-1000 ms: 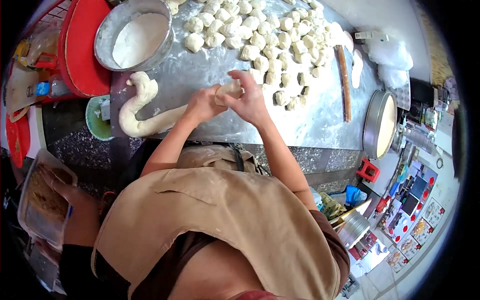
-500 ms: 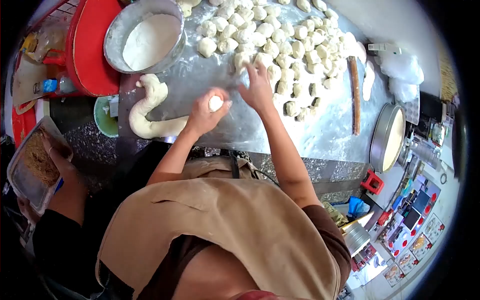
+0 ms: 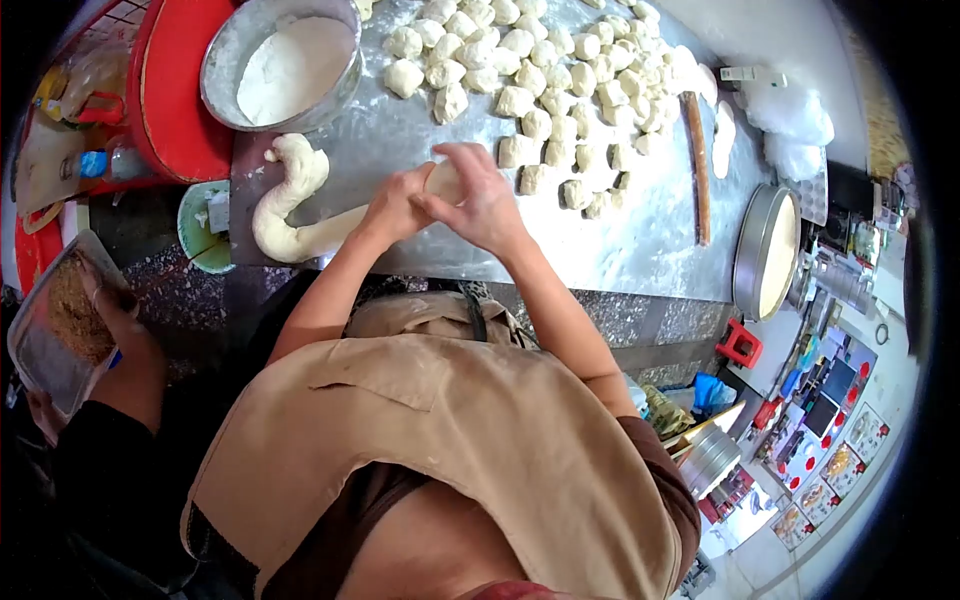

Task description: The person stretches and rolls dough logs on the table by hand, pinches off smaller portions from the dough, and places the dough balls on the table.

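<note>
Mostly crosswise, dough rope (image 3: pixel 318 238) runs near the counter (image 3: pixel 640 255)'s front edge, left end curling away. Left hand (image 3: pixel 397 208) grips it; right hand (image 3: pixel 480 205) at its tip, grip unclear. Bare counter rightward.

Head-worn view, tipped steeply down over the wearer's own chest.
From above the brown apron (image 3: pixel 450 410), which fills the lower middle at close range, the lens faces forward to the metal table (image 3: pixel 640 250) across the top. The left hand (image 3: pixel 395 208) and right hand (image 3: pixel 474 203) fall above centre, farther off than the apron. The wide, curved view reaches a metal bowl (image 3: pixel 226 75) at upper left and small, slanting wall pictures (image 3: pixel 843 468) at far right.
</note>
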`<state>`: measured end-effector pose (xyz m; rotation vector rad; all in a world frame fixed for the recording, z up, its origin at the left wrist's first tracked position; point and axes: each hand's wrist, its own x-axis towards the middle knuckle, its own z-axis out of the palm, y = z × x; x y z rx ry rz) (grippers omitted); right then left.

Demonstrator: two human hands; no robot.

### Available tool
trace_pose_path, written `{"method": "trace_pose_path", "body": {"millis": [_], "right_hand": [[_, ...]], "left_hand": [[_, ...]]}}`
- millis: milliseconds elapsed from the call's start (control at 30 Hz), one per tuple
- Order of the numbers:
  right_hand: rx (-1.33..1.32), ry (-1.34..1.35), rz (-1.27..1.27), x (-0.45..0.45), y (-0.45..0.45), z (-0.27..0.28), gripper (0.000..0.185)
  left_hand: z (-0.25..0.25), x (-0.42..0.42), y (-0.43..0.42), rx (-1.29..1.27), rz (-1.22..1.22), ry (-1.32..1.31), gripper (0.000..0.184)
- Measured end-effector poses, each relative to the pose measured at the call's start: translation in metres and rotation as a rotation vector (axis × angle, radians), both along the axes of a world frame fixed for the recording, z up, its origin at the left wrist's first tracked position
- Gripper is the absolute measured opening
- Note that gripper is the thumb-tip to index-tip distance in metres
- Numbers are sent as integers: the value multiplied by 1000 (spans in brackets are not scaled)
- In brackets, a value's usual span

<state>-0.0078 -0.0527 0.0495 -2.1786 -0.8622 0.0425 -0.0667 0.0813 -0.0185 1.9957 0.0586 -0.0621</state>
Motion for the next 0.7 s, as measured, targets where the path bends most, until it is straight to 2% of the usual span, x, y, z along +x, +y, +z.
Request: {"method": "trace_pose_path", "body": {"millis": [67,133,200,267,300,333,367,400,433,467,533,567,600,633,667,700], "right_hand": [[15,63,-3,-7,8,-12,26],[47,-69,-36,-6,12,-29,19],[52,-66,-43,0,13,-54,16],[-48,5,-275,15,13,-74,16],[-248,115,-323,24,18,-80,25],[-248,125,-331,27,14,-84,25],[-282,138,-318,29,6,-83,39],[-304,136,-291,37,7,-74,54],[-449,103,-223,34,1,-62,78],[-439,96,-211,27,-5,-52,78],[-352,173,203,14,-15,-37,79],[-137,483,207,-1,-2,-20,68],[-140,485,213,-4,0,-22,68],[80,760,151,-3,1,-27,59],[304,1030,86,0,4,-32,50],[223,902,6,2,7,-37,36]], "left_hand": [[4,1,-1,-55,31,76,40],[11,2,-1,-17,11,97,33],[1,3,-5,171,58,-7,29],[0,1,-13,113,142,-4,25],[14,-4,-16,69,149,-51,23],[27,-11,-18,20,141,-83,21],[38,-15,-17,-54,156,105,18],[35,-16,-13,-42,177,100,18],[25,-14,-7,-86,234,-49,17],[15,-15,-2,-133,286,-193,15],[5,-11,2,-87,293,-193,14],[7,-7,1,-197,221,-233,18],[10,-6,-1,-308,146,-273,23],[14,-10,-1,-463,136,-199,30],[21,-11,3,-462,147,-205,30],[26,-16,8,-370,122,-114,34]]}}
